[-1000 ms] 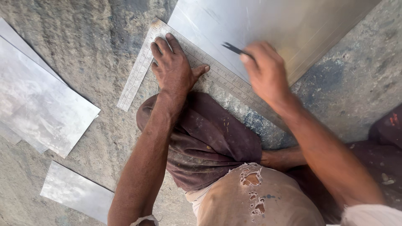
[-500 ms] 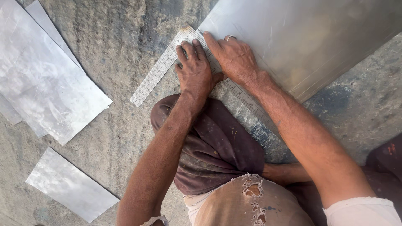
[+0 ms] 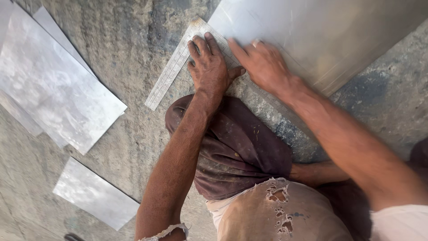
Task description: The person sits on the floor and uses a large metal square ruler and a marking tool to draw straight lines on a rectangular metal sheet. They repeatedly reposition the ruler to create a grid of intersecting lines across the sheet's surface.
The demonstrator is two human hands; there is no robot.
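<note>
My left hand (image 3: 209,67) lies flat on the corner of a steel square ruler (image 3: 167,82) and presses it onto the concrete floor. One arm of the ruler runs down-left. The other arm runs along the edge of a large metal sheet (image 3: 334,35). Right beside the left hand, my right hand (image 3: 263,64) rests on that sheet's edge, its fingers together and pointing up-left, a ring on one finger. Anything held under the right hand is hidden.
Several cut metal sheets (image 3: 58,98) lie stacked at the left, and a smaller one (image 3: 96,194) lies at the lower left. My bent knee in dark cloth (image 3: 236,147) sits just below the hands. The floor is rough grey concrete (image 3: 133,40).
My right hand, which held a thin dark tool over the sheet a second ago, has moved left against my left hand. The tool no longer shows. The view has shifted.
</note>
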